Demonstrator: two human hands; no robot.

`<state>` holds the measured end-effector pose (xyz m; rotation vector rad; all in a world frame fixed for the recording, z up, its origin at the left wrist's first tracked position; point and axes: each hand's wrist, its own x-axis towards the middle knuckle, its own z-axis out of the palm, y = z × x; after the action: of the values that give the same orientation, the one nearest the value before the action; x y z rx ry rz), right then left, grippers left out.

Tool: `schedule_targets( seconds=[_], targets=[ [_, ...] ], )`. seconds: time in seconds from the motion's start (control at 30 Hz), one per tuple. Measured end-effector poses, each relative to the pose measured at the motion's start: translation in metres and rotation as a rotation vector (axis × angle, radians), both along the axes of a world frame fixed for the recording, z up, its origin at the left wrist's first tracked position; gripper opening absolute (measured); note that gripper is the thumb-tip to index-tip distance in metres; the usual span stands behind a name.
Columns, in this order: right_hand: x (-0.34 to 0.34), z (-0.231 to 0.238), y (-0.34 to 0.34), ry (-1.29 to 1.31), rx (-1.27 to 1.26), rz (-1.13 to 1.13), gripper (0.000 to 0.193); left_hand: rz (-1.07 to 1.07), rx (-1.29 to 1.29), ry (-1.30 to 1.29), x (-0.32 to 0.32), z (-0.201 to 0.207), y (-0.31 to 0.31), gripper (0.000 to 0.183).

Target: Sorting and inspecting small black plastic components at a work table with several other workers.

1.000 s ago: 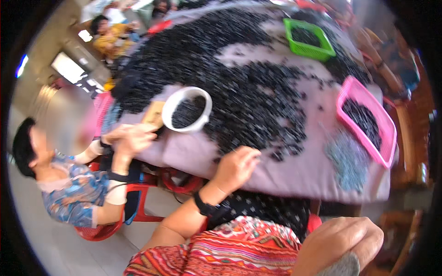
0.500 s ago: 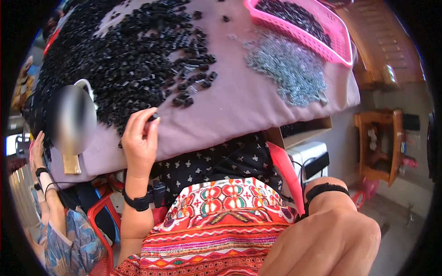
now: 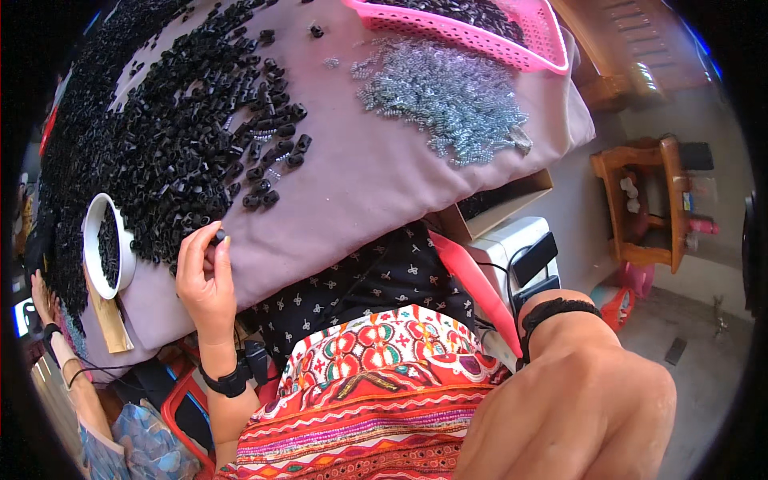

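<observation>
My left hand (image 3: 206, 270), a dark device strapped to its wrist, is raised at the near edge of the cloth-covered table (image 3: 336, 176). Its thumb and index finger pinch a small black plastic piece (image 3: 218, 237), held just in front of a broad heap of similar black pieces (image 3: 184, 128). A few metal springs (image 3: 266, 134) lie among the heap's right-hand pieces. My right hand (image 3: 572, 400), with a black ruffled band at the wrist, looms very close at the lower right. Its fingers point to the lower left; their tips are out of view.
A pile of small metal springs (image 3: 448, 96) lies right of centre, beside a pink perforated basket (image 3: 496, 48) holding dark pieces. A white-rimmed round object (image 3: 126, 256) stands at the left. Another person's hand (image 3: 44, 300) rests at the far left. Below the table's right edge sits an open cardboard box (image 3: 512, 208).
The whole view has shifted, so the table things appear further left. My left hand keeps its pinch on the black piece. My right hand stays close at the lower right.
</observation>
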<state>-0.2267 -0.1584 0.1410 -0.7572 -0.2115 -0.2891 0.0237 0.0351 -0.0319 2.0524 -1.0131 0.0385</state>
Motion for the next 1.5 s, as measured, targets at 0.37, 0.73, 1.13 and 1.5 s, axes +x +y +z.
schedule_targets(
  seconds=[0.37,0.73,1.13,1.5],
  targets=[
    [-0.001,-0.012,-0.047,-0.006,-0.45,-0.069,0.011,0.018,0.087,0.024,0.001,0.0,-0.002,0.023],
    [-0.026,-0.068,-0.088,0.469,-0.767,-0.212,0.017,0.004,0.069,-0.035,0.003,-0.001,0.004,0.023],
    [-0.302,-0.205,-0.227,1.111,-0.331,-1.223,0.022,0.013,0.114,-0.017,0.005,0.001,0.007,0.023],
    [-0.372,-0.279,-0.244,1.435,-0.025,-1.804,0.032,0.04,0.117,-0.031,-0.003,0.005,0.005,0.022]
  ],
)
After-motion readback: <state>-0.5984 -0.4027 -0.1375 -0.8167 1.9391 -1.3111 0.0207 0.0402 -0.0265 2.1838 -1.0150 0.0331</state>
